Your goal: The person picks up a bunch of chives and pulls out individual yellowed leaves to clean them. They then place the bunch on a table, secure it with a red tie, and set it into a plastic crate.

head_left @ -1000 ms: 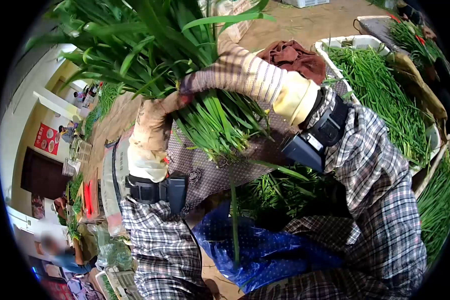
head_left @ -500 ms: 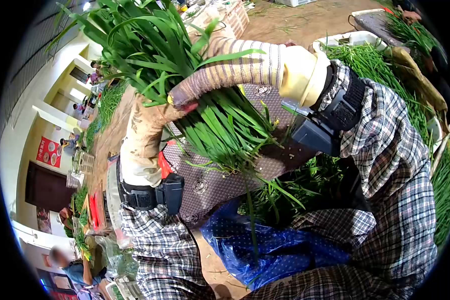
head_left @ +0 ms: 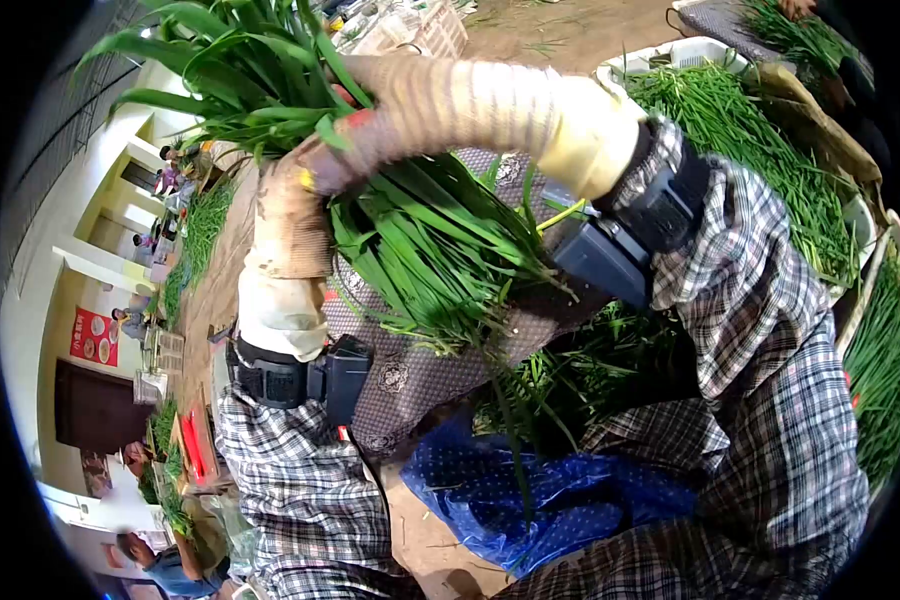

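A thick bundle of garlic chives [head_left: 440, 250] lies across a brown patterned cloth [head_left: 410, 370], leaf ends up and left, pale stem ends down and right. My right hand [head_left: 365, 130], in a striped glove, wraps over the bundle's middle from above, its fingers closed. Held against the bundle's left side is my left hand [head_left: 295, 200], in a beige glove, also closed on it. The two hands meet at the middle of the bundle. A bit of red shows by the right hand's fingers; what it is I cannot make out.
A white basket [head_left: 700, 52] heaped with chives stands at the right. Loose greens [head_left: 610, 360] lie below the cloth, beside a blue dotted plastic sheet [head_left: 530, 490] over my lap. Other people [head_left: 160, 565] sit at the left; another person's hand [head_left: 798, 8] shows top right.
Both hands have shifted slightly up and left along with the chives. The right hand is blurred and further round the bundle, and the leaf tops have dropped leftward.
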Demonstrator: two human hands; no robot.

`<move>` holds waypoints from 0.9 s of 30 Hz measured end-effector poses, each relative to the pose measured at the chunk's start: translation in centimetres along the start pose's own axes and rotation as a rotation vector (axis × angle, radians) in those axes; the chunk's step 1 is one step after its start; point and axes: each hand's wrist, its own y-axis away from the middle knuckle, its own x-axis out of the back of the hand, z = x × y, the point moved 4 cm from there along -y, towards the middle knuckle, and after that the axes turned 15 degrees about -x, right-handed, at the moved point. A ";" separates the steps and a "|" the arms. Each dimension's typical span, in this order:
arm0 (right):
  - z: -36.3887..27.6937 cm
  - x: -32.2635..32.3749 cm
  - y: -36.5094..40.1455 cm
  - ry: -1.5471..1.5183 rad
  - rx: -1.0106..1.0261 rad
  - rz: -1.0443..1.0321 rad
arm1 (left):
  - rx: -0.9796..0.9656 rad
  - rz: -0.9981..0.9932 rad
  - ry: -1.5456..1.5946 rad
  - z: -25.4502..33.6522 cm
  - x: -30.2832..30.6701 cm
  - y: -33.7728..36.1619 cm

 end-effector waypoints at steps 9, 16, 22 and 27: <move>8.5 -17.4 3.8 0.206 -0.014 -0.621 | 0.319 0.027 0.247 0.4 1.4 -0.3; 9.6 -13.6 8.9 -0.115 -0.195 -0.470 | 0.165 0.160 0.193 -0.8 6.9 0.5; 11.4 -12.0 15.8 -0.160 -0.309 -0.253 | 0.072 0.332 0.026 -2.1 12.9 1.7; 13.8 -15.3 22.0 0.256 -0.370 -0.565 | 0.088 0.474 0.000 -0.7 12.9 3.9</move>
